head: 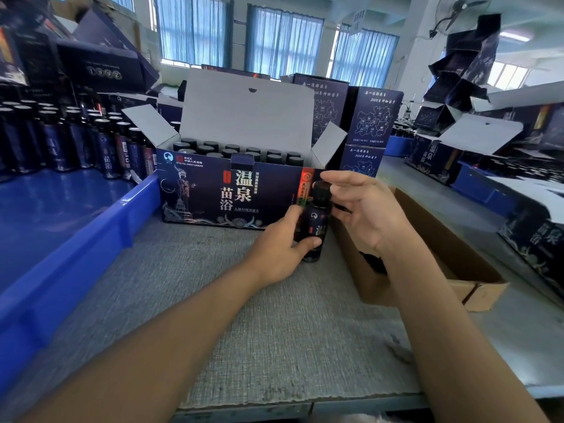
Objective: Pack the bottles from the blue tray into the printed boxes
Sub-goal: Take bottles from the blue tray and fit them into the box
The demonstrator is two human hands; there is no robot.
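Note:
A dark printed box (213, 190) stands open on the grey mat, its white lid flap up, with several black-capped bottles inside. In front of its right end my left hand (279, 248) grips the lower body of a dark bottle (317, 221) held upright. My right hand (363, 209) is at the bottle's black cap, fingers spread around it; whether they pinch the cap is unclear. The blue tray (76, 239) lies to the left, with several more bottles (91, 141) standing at its far end.
An open brown carton (442, 264) sits to the right, under my right wrist. Printed boxes (372, 117) stand behind the open one. More boxes are stacked at far left and far right (537, 233). Grey mat (259, 315) covers the table in front.

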